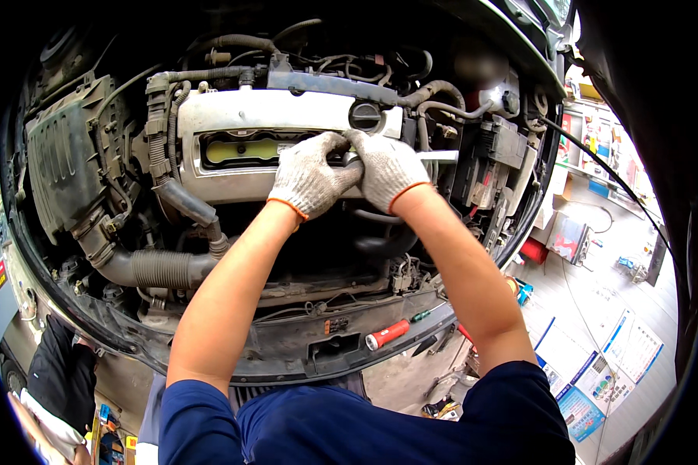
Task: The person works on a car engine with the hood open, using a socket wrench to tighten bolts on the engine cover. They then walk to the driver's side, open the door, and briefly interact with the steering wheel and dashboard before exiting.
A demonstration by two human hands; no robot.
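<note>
My left hand (306, 174), in a white knit glove with an orange cuff, is closed at the right end of the long recess in the silver engine cover (240, 190). My right hand (384, 167), gloved alike, is curled against it, fingertips touching. Between them is a dark, rounded item, largely hidden. A straight silver bar (438, 156) sticks out rightward from behind my right hand; whether I hold it is unclear. The recess shows a yellow-green part (239, 149). The black filler cap (364, 116) sits just behind my hands.
Hoses, a black housing (74, 155) and a reservoir (504, 101) surround the engine. A red flashlight (388, 333) lies on the front edge. A prop rod (597, 159) crosses at right. Another person's dark-clad legs (58, 372) show lower left. Leaflets (628, 349) lie at right.
</note>
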